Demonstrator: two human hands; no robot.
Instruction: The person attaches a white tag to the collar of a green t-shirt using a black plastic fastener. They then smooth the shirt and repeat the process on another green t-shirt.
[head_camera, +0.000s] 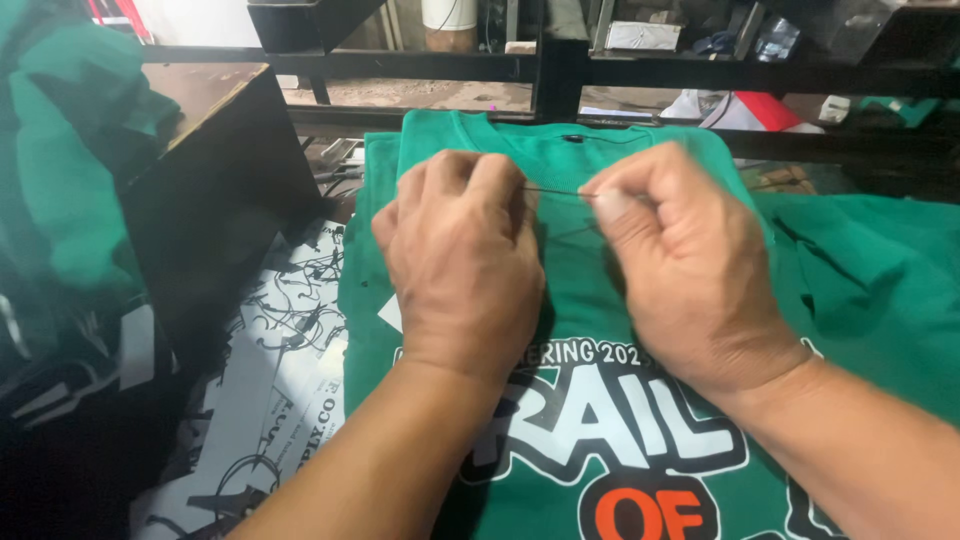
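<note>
A green T-shirt (560, 290) lies flat in front of me, collar away from me, with a white, black and orange print on its chest. Both my hands hover over its upper chest. My left hand (462, 265) is closed in a loose fist, pinching one end of a thin dark thread (556, 191). My right hand (680, 265) pinches the other end between thumb and forefinger. The thread is stretched nearly level between the two hands, just above the fabric.
More green cloth (880, 290) is heaped to the right, and another green pile (60, 170) at the left. A dark wooden board (215, 190) slants at left above printed paper (270, 390). A black metal frame (560, 70) crosses behind the shirt.
</note>
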